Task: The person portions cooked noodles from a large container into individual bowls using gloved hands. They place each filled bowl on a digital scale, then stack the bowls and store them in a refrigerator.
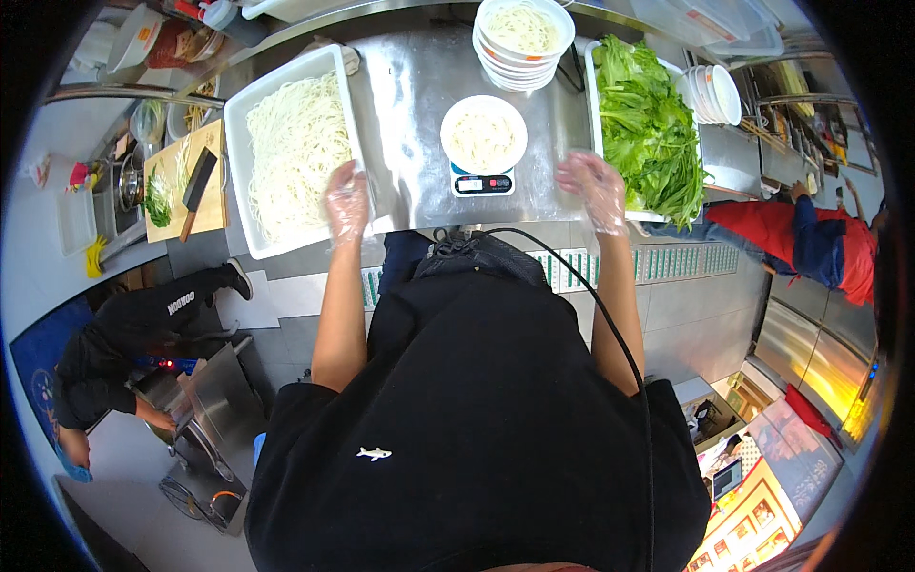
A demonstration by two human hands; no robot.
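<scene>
My left hand [347, 204], in a clear plastic glove, is at the right rim of a white tray [358, 143] heaped with pale noodles [297, 153]. Its fingers are loosely bent, and nothing shows in them. My right hand [595, 189], gloved the same way, hovers between the scale and the greens with its fingers apart and nothing held. Between my hands a white bowl [484, 135] with noodles in it rests on a small digital scale [483, 183]. Beyond it stands a stack of white bowls [519, 69], noodles in the top one.
A white tub of leafy greens [648, 133] lies at the right, with more stacked bowls [713, 93] beside it. To the left a knife [198, 191] lies on a wooden cutting board [212, 143]. Other people work at left [143, 329] and right [810, 238]. A black cable [610, 324] crosses my front.
</scene>
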